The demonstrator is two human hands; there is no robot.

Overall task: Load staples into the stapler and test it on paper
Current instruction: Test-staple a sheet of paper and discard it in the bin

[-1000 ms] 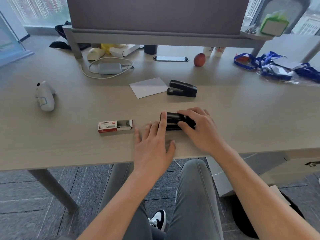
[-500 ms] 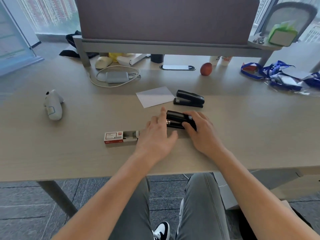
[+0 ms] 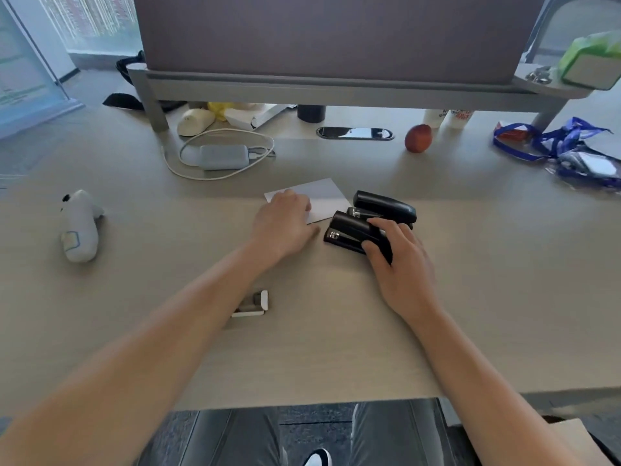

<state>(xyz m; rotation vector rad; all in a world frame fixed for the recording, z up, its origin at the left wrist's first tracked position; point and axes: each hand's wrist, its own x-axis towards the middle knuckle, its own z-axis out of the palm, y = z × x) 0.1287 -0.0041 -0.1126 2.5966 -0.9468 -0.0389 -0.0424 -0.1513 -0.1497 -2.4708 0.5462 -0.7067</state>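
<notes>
My right hand [image 3: 398, 260] grips a black stapler [image 3: 349, 232] and holds it just right of a white paper sheet [image 3: 324, 198]. A second black stapler [image 3: 386, 205] lies right behind it, touching or nearly so. My left hand [image 3: 285, 222] rests on the paper's left part, fingers curled down on the sheet. The staple box [image 3: 255, 304] lies nearer me, half hidden under my left forearm.
A white toy figure [image 3: 79, 225] lies at the left. At the back are a grey power bank with a white cable [image 3: 218, 156], a cream mouse [image 3: 195, 121], a red fruit [image 3: 417, 137] and blue lanyards [image 3: 571, 146]. A monitor shelf [image 3: 336, 89] spans the back.
Both hands moved away from me toward the paper. The right hand carried the stapler up beside the second stapler; the left hand left the stapler and landed on the paper.
</notes>
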